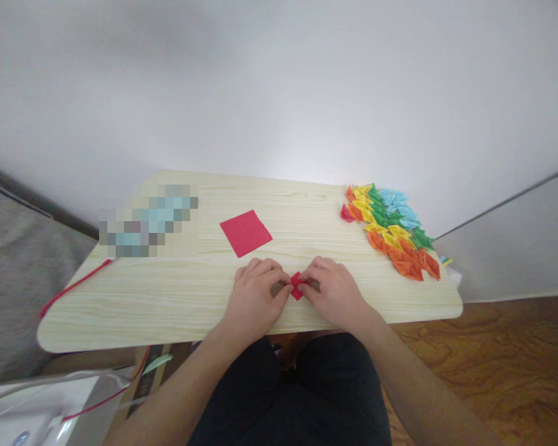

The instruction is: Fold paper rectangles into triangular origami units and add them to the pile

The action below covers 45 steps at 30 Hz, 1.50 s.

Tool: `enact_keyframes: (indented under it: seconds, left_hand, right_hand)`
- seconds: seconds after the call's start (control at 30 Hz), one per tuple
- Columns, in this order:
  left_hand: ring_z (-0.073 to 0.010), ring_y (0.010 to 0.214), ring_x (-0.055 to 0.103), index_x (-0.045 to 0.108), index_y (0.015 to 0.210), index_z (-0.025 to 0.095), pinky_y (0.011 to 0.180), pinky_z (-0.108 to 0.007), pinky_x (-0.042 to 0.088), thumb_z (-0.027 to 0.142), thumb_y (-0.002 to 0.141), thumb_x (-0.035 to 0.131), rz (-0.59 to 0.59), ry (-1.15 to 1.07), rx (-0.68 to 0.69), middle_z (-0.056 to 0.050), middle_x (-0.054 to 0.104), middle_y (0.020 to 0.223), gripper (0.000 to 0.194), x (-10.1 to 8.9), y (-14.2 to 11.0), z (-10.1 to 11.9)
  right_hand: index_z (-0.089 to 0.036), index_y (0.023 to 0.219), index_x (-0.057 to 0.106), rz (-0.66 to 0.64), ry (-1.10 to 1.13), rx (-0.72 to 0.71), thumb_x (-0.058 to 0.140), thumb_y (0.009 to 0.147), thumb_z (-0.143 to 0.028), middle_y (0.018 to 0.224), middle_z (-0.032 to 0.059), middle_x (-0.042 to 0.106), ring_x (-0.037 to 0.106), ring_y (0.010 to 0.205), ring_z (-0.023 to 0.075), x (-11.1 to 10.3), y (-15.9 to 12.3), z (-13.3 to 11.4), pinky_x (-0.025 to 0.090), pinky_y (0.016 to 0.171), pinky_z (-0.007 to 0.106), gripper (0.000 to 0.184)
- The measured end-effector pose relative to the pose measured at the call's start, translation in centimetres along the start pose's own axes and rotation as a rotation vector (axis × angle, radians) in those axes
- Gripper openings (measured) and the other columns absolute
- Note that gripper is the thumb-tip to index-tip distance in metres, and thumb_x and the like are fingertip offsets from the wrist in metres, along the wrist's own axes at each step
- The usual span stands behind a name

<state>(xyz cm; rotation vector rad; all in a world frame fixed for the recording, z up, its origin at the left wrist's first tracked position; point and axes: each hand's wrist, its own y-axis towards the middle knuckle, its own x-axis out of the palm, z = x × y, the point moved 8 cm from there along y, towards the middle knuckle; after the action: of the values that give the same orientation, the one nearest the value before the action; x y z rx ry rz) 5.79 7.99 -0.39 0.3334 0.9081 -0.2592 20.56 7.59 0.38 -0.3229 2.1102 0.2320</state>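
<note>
Near the front edge of the table, a small folded piece of red paper [297, 292] lies between my two hands. My left hand [258, 296] pinches its left side between thumb and fingertips. The right side is pinched by my right hand [331, 291] in the same way. My fingertips cover part of the folds. Farther back and to the left lies a flat red paper square [246, 233], apart from both hands.
Several folded paper pieces in orange, yellow, green and blue [393, 229] are grouped at the table's right, with a small red folded piece [347, 214] beside them. A pixelated object lies at the left, near a red cord [77, 287]. A white wall [279, 93] stands behind the table [134, 310].
</note>
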Motion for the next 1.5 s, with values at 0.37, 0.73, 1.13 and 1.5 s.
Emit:
enact_keyframes:
  seconds: [0.37,0.73,1.13,1.5]
  left_hand:
    - [-0.0254,0.102,0.056,0.075,0.092,0.026,0.089,-0.044,0.040,0.031,0.097,0.066,-0.052,0.006,-0.022,-0.003,0.068,0.103,0.011,0.1,0.2,-0.1]
    - [-0.0274,0.104,0.056,0.069,0.092,0.024,0.088,-0.045,0.039,0.031,0.100,0.059,-0.043,0.086,-0.044,-0.004,0.068,0.105,0.015,0.2,0.2,0.4]
    - [-0.0282,0.102,0.058,0.064,0.085,0.023,0.088,-0.046,0.040,0.029,0.097,0.060,0.005,0.118,-0.071,-0.005,0.068,0.101,0.013,0.5,0.3,0.3]
    - [-0.0282,0.102,0.058,0.063,0.088,0.023,0.087,-0.045,0.040,0.027,0.096,0.062,-0.002,0.098,-0.077,-0.006,0.068,0.102,0.009,0.4,0.2,0.0]
  right_hand:
    - [-0.022,0.088,0.073,0.069,0.086,0.068,0.072,0.096,-0.027,0.089,0.0023,0.072,0.062,0.090,0.0211,-0.3,-0.9,1.6,0.045,0.082,0.034,0.009]
    - [-0.024,0.086,0.073,0.079,-0.014,0.178,0.068,0.098,-0.029,0.090,0.0022,0.074,0.063,0.093,0.0236,-0.4,-1.1,1.5,0.042,0.084,0.036,0.014]
    - [-0.024,0.086,0.069,0.063,-0.076,0.249,0.068,0.097,-0.030,0.093,0.0031,0.074,0.064,0.096,0.0249,-0.2,-1.1,1.4,0.042,0.083,0.036,0.012]
    - [-0.023,0.083,0.069,0.014,-0.122,0.230,0.067,0.097,-0.031,0.091,0.0035,0.074,0.065,0.092,0.0228,-0.8,-0.5,1.1,0.042,0.079,0.035,0.017]
